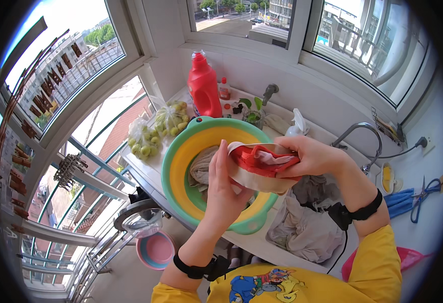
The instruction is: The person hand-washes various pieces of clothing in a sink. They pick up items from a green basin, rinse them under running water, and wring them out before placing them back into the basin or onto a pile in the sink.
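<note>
Between both hands, above the basin, is a bundled piece of red and cream fabric point(259, 163) with a pale bit of cloth tucked inside. My left hand point(227, 189) supports its left side, fingers pointing up. My right hand point(310, 155) pinches its right edge between thumb and fingers. Below stands a green and yellow plastic basin point(176, 170) holding a beige knitted cloth point(202, 166); the hands hide part of the inside. Wet-looking pale cloths point(305, 227) fill the sink to the right, with a darker grey cloth point(312, 189) behind them.
A red detergent bottle point(205, 91), a small red bottle point(224, 90), a plant in a glass point(253, 115) and bags of green fruit point(144, 142) stand behind the basin. A curved metal faucet point(371, 130) rises over the sink. Scissors point(420, 199) hang at right.
</note>
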Demonstrator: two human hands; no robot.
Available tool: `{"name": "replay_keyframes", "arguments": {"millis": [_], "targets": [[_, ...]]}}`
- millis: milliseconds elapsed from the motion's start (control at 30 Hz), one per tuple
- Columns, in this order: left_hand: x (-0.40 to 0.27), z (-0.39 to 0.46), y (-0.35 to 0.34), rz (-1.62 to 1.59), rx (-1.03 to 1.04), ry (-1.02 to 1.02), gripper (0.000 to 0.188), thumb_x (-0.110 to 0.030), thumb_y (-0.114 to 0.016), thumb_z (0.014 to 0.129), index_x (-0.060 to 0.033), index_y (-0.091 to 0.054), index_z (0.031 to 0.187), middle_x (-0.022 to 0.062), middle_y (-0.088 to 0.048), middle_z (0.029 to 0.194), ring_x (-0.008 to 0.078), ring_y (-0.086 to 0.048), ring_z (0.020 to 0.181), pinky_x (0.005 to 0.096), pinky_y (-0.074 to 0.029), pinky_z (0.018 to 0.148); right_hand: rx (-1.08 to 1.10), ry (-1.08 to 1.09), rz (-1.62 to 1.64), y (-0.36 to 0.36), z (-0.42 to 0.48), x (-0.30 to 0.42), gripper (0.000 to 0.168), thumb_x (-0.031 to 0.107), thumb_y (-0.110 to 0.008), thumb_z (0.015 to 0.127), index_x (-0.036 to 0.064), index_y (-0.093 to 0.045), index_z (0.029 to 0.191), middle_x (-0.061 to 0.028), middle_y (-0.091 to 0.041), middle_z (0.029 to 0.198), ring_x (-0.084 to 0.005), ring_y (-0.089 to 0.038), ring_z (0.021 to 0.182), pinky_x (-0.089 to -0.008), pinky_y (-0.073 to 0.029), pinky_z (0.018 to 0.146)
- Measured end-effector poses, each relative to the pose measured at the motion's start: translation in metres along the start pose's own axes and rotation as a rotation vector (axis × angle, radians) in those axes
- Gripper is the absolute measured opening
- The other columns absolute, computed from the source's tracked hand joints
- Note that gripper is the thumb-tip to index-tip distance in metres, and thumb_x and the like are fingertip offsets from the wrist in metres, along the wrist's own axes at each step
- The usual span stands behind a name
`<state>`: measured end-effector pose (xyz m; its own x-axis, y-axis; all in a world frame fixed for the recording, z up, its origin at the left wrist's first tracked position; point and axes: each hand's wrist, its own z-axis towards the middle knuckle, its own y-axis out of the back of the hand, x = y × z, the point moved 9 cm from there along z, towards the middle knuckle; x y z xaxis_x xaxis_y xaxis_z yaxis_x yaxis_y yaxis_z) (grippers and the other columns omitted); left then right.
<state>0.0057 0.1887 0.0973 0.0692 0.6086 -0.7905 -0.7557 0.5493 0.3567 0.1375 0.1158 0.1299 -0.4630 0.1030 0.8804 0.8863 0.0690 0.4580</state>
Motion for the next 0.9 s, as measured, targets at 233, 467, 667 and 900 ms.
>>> {"name": "replay_keyframes", "arguments": {"millis": [233,467,667,900], "targets": [[-0.018,0.029,-0.124,-0.592,0.276,0.257,0.03,0.013,-0.055,0.074,-0.0052,-0.037,0.09,0.0022,-0.047,0.086,0.0087,-0.045,0.079,0.0212,-0.045,0.071,-0.39,-0.48,-0.513,0.079,-0.149,-0.07,0.041,0.031,-0.072,0.073,-0.001,-0.05,0.087,-0.0175,-0.061,0.083,-0.032,-0.06,0.08,-0.0365,-0.046,0.07],[-0.035,0.032,-0.25,-0.602,0.475,0.427,0.028,0.014,-0.043,0.072,-0.0018,-0.041,0.095,0.0074,-0.056,0.085,0.0152,-0.057,0.079,0.026,-0.049,0.072,-0.81,-0.539,-0.143,0.106,-0.26,-0.19,0.037,0.02,-0.072,0.074,0.002,-0.047,0.096,-0.0107,-0.06,0.085,-0.0181,-0.057,0.081,-0.0318,-0.046,0.07],[-0.024,0.029,-0.249,0.006,0.657,0.089,0.074,0.005,-0.054,0.074,-0.0054,-0.024,0.141,0.0278,-0.01,0.145,0.042,-0.015,0.135,0.0419,-0.024,0.108,-0.65,-0.571,-0.206,0.09,-0.233,-0.216,0.069,0.025,-0.066,0.08,0.006,-0.031,0.137,-0.0192,-0.042,0.128,-0.0249,-0.057,0.103,-0.0343,-0.048,0.086],[-0.02,0.014,-0.12,0.21,0.498,0.096,0.044,-0.007,-0.058,0.082,-0.0089,-0.049,0.125,0.0199,-0.039,0.135,0.0356,-0.039,0.124,0.0397,-0.034,0.101,-0.321,-0.265,-0.32,0.061,-0.092,-0.132,0.053,0.026,-0.061,0.084,0.003,-0.043,0.128,-0.0178,-0.05,0.119,-0.0284,-0.053,0.107,-0.0349,-0.045,0.089]]}}
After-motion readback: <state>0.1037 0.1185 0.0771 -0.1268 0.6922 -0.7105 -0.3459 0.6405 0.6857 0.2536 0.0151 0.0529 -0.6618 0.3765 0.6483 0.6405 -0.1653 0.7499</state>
